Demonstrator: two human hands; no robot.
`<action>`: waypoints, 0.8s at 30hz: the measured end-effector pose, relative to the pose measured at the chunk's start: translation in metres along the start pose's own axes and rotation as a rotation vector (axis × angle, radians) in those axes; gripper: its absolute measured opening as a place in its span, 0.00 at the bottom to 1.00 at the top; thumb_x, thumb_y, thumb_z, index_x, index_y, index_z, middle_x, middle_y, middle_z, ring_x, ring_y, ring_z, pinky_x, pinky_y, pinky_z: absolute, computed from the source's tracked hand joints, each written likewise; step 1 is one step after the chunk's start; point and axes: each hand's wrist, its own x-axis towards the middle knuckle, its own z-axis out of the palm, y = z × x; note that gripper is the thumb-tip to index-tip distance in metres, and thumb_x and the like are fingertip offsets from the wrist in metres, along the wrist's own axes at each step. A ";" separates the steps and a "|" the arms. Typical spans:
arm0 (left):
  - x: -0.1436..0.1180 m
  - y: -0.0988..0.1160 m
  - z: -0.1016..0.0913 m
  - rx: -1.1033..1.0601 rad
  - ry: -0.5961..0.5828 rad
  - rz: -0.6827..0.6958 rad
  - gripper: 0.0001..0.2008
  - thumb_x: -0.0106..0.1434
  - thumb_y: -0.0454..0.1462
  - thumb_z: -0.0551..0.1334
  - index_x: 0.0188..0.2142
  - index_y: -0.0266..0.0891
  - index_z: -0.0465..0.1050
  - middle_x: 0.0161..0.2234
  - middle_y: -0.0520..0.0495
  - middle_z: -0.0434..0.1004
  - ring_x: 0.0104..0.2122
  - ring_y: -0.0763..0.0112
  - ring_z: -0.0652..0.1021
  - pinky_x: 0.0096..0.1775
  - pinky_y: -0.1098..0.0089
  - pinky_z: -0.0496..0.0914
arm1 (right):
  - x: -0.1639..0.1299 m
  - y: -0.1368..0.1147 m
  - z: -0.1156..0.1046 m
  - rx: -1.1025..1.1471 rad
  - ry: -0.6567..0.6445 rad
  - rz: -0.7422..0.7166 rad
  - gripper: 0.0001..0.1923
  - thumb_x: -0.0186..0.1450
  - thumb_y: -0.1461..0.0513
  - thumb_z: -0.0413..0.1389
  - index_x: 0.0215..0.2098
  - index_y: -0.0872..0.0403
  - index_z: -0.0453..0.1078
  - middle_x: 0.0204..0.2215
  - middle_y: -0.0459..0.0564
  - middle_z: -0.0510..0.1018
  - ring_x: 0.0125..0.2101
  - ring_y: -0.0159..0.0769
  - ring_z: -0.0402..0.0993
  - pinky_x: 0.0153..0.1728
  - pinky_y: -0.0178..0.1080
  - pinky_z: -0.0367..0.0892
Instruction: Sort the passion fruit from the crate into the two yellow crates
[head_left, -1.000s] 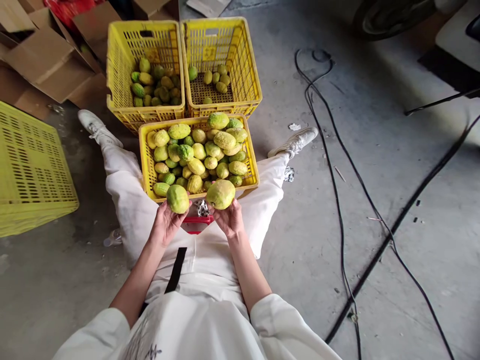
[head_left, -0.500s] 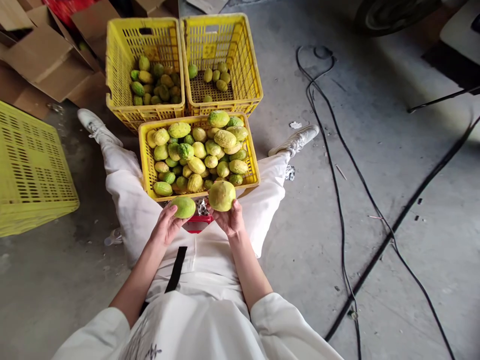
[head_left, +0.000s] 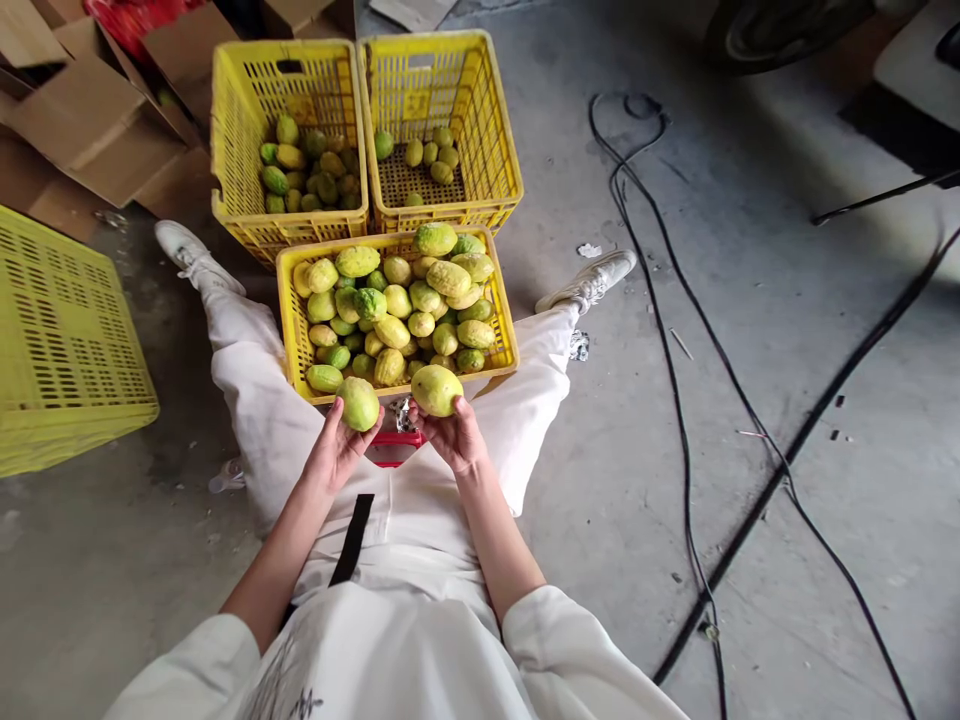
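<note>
Here both hands (head_left: 397, 445) grip a fruit (head_left: 358, 403) each, full crate (head_left: 288, 330) just beyond

Four yellow crates, two held fruits, two hands

Three upright yellow crates: the near crate (head_left: 287, 330) heaped with too many fruits to count exactly, the far left crate (head_left: 232, 130) with roughly a dozen and a half, the far right crate (head_left: 495, 130) with about seven; a fourth, overturned crate (head_left: 67, 340) at the left; two fruits in hand, a green fruit (head_left: 358, 403) in the left hand (head_left: 335, 450), a yellow fruit (head_left: 436, 389) in the right hand (head_left: 455, 440); two white shoes (head_left: 592, 280); several black cables (head_left: 675, 400).
</note>
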 end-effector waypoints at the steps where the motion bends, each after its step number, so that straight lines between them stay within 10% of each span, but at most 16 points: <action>1: -0.001 0.000 0.002 -0.003 -0.001 0.005 0.16 0.70 0.39 0.58 0.57 0.44 0.72 0.50 0.46 0.80 0.49 0.64 0.81 0.47 0.66 0.80 | 0.000 0.001 0.000 -0.015 -0.007 -0.011 0.30 0.46 0.54 0.74 0.45 0.52 0.73 0.37 0.49 0.83 0.33 0.37 0.79 0.38 0.39 0.79; 10: 0.004 -0.001 -0.009 0.013 -0.043 -0.056 0.17 0.65 0.41 0.65 0.51 0.40 0.74 0.37 0.45 0.81 0.34 0.68 0.81 0.37 0.70 0.78 | 0.002 0.005 -0.004 -0.038 0.008 -0.049 0.26 0.48 0.52 0.72 0.43 0.48 0.72 0.37 0.46 0.83 0.35 0.38 0.78 0.33 0.38 0.77; 24: 0.002 -0.001 -0.005 -0.017 -0.052 0.000 0.19 0.67 0.34 0.61 0.57 0.44 0.71 0.47 0.45 0.82 0.41 0.68 0.82 0.36 0.71 0.77 | -0.003 0.004 0.004 -0.051 -0.073 -0.025 0.33 0.47 0.52 0.72 0.49 0.49 0.71 0.42 0.51 0.83 0.51 0.51 0.77 0.53 0.59 0.74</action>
